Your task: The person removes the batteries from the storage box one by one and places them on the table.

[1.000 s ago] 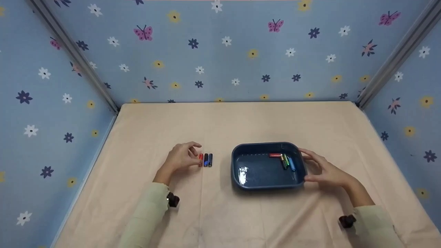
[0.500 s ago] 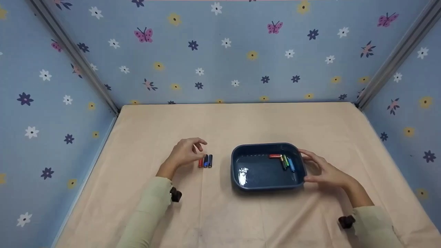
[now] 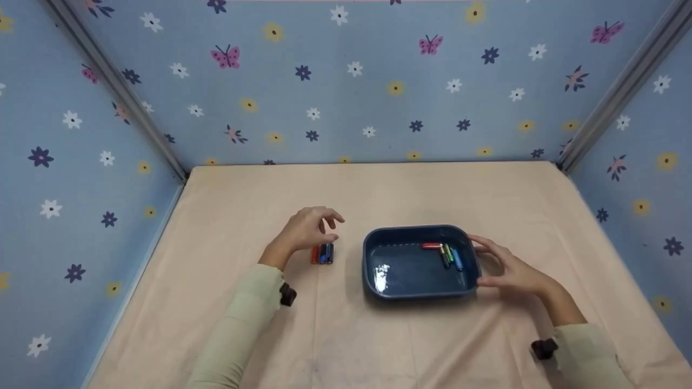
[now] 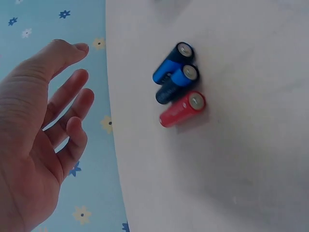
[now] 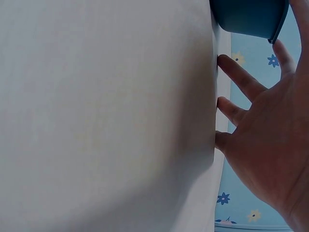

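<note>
My left hand (image 3: 308, 229) hovers just above a short row of batteries, fingers loosely bent and holding nothing. The row has a red battery (image 4: 183, 109) beside two dark blue batteries (image 4: 177, 84), all lying side by side on the cloth. To their right stands a dark blue rectangular dish (image 3: 419, 296). Inside it, toward the right end, are a red battery (image 3: 431, 246), a light blue battery (image 3: 458, 259) and a green battery (image 3: 448, 253) with a dark one against it. Spread fingers of my right hand (image 3: 511, 270) touch the dish's right side.
A peach cloth (image 3: 259, 189) with some creases covers the table. Blue flowered walls (image 3: 357, 108) enclose it at the back and both sides. Dark wrist cameras (image 3: 288, 295) sit on both sleeves.
My left hand has risen from beside the red battery and moved right and away, past the row. The batteries stay in place. My right hand and the dish have not moved.
</note>
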